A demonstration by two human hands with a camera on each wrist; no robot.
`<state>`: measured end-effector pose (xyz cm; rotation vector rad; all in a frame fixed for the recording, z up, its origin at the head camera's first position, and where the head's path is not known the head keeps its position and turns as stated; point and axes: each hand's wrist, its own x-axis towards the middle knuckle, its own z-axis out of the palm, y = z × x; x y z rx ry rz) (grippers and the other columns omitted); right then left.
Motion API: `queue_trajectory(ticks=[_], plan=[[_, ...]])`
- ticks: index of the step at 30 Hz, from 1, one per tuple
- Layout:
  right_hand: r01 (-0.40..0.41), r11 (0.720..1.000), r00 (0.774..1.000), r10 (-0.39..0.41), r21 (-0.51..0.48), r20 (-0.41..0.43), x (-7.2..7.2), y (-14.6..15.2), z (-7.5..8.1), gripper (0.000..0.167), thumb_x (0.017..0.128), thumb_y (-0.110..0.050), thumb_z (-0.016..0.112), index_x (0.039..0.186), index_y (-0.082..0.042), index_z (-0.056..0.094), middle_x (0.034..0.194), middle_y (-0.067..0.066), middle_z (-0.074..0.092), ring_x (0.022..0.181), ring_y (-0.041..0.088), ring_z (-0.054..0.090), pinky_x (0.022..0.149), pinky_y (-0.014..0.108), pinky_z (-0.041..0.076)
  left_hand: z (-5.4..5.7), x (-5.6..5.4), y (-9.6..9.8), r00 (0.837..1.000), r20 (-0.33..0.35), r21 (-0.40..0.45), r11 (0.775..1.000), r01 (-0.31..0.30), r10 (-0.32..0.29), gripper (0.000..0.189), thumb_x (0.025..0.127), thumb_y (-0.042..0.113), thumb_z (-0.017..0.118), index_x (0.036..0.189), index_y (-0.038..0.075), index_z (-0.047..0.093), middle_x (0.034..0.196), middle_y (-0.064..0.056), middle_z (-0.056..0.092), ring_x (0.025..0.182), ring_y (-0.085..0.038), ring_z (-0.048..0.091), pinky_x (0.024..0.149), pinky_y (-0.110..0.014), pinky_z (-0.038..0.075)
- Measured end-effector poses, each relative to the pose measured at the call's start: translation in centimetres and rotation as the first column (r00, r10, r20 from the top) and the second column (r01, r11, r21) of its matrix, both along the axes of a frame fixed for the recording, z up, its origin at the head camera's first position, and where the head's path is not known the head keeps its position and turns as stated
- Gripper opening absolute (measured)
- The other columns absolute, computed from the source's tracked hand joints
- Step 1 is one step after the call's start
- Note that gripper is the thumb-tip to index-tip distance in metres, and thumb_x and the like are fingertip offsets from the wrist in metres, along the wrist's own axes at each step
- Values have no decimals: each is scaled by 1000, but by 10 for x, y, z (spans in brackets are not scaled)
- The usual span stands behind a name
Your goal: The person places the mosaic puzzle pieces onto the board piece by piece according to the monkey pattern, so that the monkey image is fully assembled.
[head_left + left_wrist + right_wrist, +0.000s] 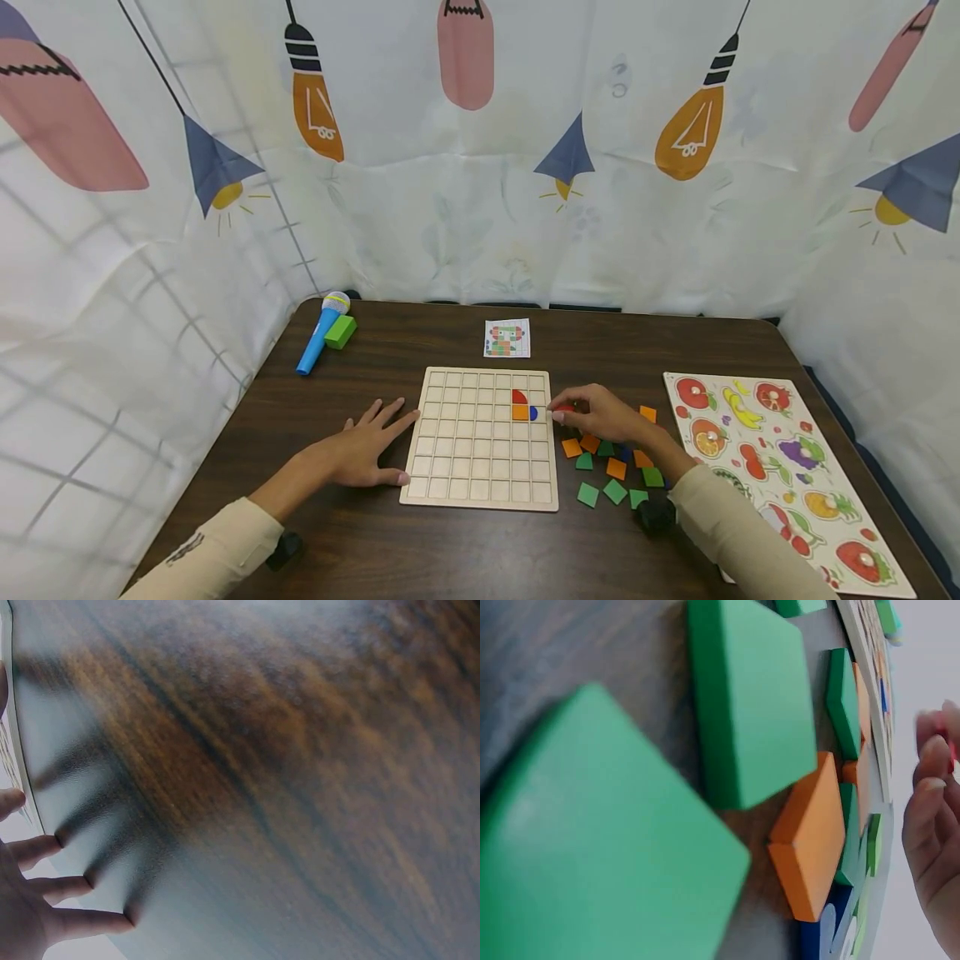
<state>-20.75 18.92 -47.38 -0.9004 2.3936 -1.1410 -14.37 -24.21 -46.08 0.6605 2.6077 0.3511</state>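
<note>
A square wooden grid board (480, 437) lies on the dark table. Placed in its upper right cells are a red quarter-round piece (519, 397), an orange square (520, 412) and a blue rounded piece (533, 413). My left hand (367, 450) is spread flat, its thumb and index fingertip touching the board's left edge. Just past the right edge, my right hand (600, 412) pinches a small red piece (940, 724), whose shape is mostly hidden by the fingers. Below that hand lie several loose green tiles (615, 491) and orange tiles (616, 468).
A small pattern card (507, 338) lies behind the board. At the table's far left are a blue toy microphone (318, 337) and a green block (341, 332). A fruit picture board (780, 467) covers the right side, partly under the right sleeve.
</note>
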Motion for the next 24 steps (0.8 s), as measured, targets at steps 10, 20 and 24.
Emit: queue_trajectory(ticks=[10, 20, 24], plan=[[-23, 1000, 999, 23, -6, 47, -3, 1, -3, 12, 99, -23, 66, 100, -11, 67, 85, 2, 64, 68, 11, 54, 61, 24, 48, 0, 0, 1, 1000, 7, -13, 1000, -10, 10, 99, 88, 66, 64, 162, 20, 19, 167, -22, 11, 149, -57, 11, 99, -85, 22], [-3, 1000, 1000, 3, 14, 20, 0, -2, 1, 15, 99, -26, 66, 103, -12, 66, 82, -3, 56, 71, 10, 52, 64, 23, 44, 2, 0, 2, 1000, 21, -16, 1000, -11, 11, 98, 88, 65, 64, 162, 21, 19, 167, -21, 10, 149, -56, 9, 100, -84, 22], [-32, 999, 998, 32, 2, 59, 0, -3, 2, 23, 101, -26, 63, 115, -9, 70, 82, 0, 60, 67, 8, 53, 62, 23, 45, 2, 0, 2, 1000, 15, -21, 1000, -12, 13, 98, 88, 65, 65, 162, 21, 19, 167, -21, 11, 149, -57, 10, 100, -84, 22]])
